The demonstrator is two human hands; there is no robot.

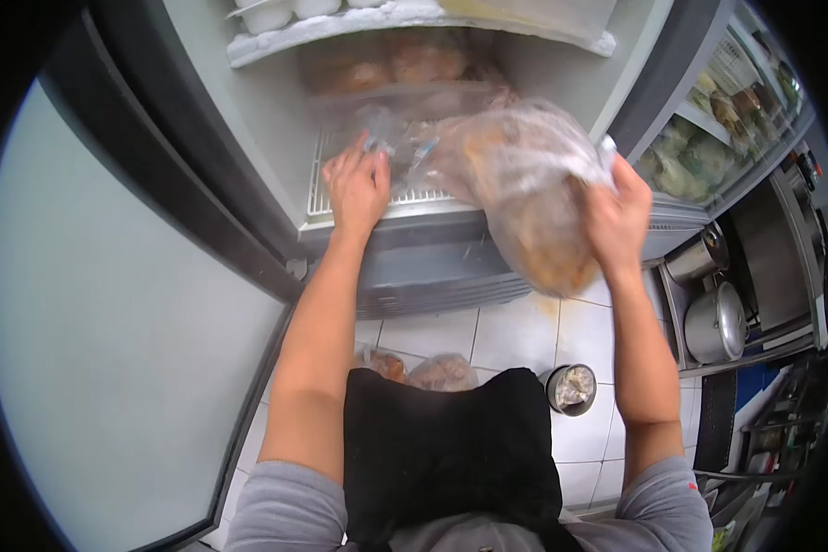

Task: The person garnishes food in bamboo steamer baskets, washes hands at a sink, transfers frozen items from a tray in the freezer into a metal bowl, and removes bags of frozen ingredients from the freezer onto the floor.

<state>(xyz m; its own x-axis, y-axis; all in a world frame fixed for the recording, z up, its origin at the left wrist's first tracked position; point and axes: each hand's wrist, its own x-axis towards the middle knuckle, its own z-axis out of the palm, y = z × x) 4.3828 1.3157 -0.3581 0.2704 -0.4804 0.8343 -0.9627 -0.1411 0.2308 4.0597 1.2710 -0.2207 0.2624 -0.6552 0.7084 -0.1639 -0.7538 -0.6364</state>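
My right hand (619, 216) is closed on the gathered top of a large clear plastic bag (534, 198) of orange-brown food, kind unclear. The bag hangs tilted across the freezer's front edge and is smeared by motion. Inside the freezer, my left hand (357, 184) is at the left, above the white wire shelf (320, 189). Its thumb and forefinger are at a crumpled clear plastic bag (377, 124) and seem to pinch it. Behind, more bagged food (428, 64) lies at the back of the compartment, partly hidden.
A frosted shelf (414, 20) is above my hands. The freezer door (129, 322) stands open at left. On the tiled floor are bagged food (443, 373) and a round container (570, 390). At right are a glass-fronted fridge (708, 120) and a lidded pot (716, 322).
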